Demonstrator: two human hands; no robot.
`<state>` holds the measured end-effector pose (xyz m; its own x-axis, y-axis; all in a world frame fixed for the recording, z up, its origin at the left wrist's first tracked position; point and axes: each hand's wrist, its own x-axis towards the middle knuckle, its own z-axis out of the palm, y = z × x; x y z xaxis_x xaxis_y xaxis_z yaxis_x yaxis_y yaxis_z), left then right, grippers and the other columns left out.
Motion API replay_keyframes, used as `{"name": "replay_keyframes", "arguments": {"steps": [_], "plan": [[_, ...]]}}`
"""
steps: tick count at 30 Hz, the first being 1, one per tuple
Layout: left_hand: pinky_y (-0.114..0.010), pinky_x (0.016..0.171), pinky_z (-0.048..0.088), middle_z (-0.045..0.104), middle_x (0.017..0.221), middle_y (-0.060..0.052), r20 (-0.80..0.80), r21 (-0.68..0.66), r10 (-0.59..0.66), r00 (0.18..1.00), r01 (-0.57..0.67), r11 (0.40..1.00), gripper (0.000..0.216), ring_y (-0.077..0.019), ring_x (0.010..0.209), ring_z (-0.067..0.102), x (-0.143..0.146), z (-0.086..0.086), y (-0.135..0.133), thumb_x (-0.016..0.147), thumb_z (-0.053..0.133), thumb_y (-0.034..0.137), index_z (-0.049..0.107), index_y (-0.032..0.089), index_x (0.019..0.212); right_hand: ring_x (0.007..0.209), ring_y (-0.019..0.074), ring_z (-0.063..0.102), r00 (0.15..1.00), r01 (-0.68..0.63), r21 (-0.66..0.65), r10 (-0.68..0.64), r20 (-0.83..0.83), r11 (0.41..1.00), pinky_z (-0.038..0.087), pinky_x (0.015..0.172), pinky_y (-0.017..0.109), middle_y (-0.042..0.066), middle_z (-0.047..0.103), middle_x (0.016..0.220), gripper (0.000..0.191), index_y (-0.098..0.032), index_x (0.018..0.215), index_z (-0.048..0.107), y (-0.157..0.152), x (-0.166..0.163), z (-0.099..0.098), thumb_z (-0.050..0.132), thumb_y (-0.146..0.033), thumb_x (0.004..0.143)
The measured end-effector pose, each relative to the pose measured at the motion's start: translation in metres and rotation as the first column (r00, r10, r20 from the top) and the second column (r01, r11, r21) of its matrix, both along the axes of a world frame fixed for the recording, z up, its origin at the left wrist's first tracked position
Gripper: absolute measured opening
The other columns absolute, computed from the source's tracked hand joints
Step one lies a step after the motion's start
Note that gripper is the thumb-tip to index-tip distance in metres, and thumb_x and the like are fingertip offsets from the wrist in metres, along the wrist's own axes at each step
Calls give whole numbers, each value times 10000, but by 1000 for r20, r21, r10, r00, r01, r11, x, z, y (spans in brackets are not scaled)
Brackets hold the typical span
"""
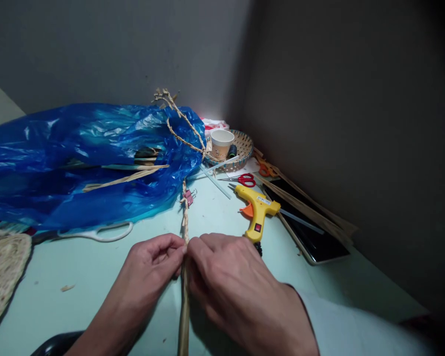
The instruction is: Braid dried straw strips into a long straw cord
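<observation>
1. Braided straw cord [185,217] lies along the middle of the table, running from my fingers at the near edge away toward the far corner.
2. My left hand [153,262] pinches the cord from the left, thumb and fingertips closed tight on it.
3. My right hand [226,277] meets it from the right, fingers curled and closed on the same spot, so the two hands touch knuckle to knuckle.
4. Below my hands the unbraided straw strands [184,316] run flat toward the near edge and out of view.
5. A pink binder clip [189,198] grips the cord just beyond my hands, nearer the middle of the table.
6. Past the clip the cord climbs over a blue plastic bag [77,158], which covers the far left part of the table and has straw strips poking out of it.
7. A yellow glue gun [257,212] lies just right of my right hand, nozzle pointing to the far edge.
8. Red scissors [246,179] lie beyond the glue gun, with orange scissors [265,169] near them to the right.
9. A woven basket [244,143] sits in the far corner, with a paper cup [221,143] standing upright in it.
10. A dark tablet [315,237] lies along the right edge, with long straw strips [311,207] lying across it.
11. A woven mat [0,272] lies at the left edge, well apart from my hands.
</observation>
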<state>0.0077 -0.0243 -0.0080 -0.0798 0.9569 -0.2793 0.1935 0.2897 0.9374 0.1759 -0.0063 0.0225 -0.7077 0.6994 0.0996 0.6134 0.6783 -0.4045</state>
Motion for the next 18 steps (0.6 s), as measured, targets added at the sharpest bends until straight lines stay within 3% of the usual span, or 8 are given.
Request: {"name": "replay_keyframes", "arguments": {"steps": [4, 9, 18], "plan": [[-271, 708, 456, 695, 671, -9, 34, -28, 52, 998, -51, 998, 117, -213, 752, 616, 2, 0, -1, 669, 747, 304, 727, 192, 697, 682, 225, 556, 991, -43, 120, 26, 134, 992, 295, 555, 335, 82, 623, 803, 92, -142, 867, 567, -10, -10, 1, 526, -70, 827], [-281, 670, 460, 710, 662, -8, 127, -71, 120, 985, -112, 991, 126, -206, 705, 629, 3, -1, -5, 671, 751, 294, 752, 185, 736, 655, 225, 590, 977, -77, 286, 14, 214, 955, 359, 512, 313, 111, 634, 763, 107, -104, 914, 577, -17, -22, 0, 497, -47, 872], [-285, 703, 456, 700, 617, -4, 236, 2, 25, 972, -26, 1000, 82, -200, 707, 618, -6, -1, -1, 640, 676, 143, 753, 166, 654, 646, 244, 602, 959, -15, 423, -107, 262, 906, 481, 542, 344, 128, 615, 741, 250, -63, 898, 607, -38, -48, -5, 410, 63, 808]]}}
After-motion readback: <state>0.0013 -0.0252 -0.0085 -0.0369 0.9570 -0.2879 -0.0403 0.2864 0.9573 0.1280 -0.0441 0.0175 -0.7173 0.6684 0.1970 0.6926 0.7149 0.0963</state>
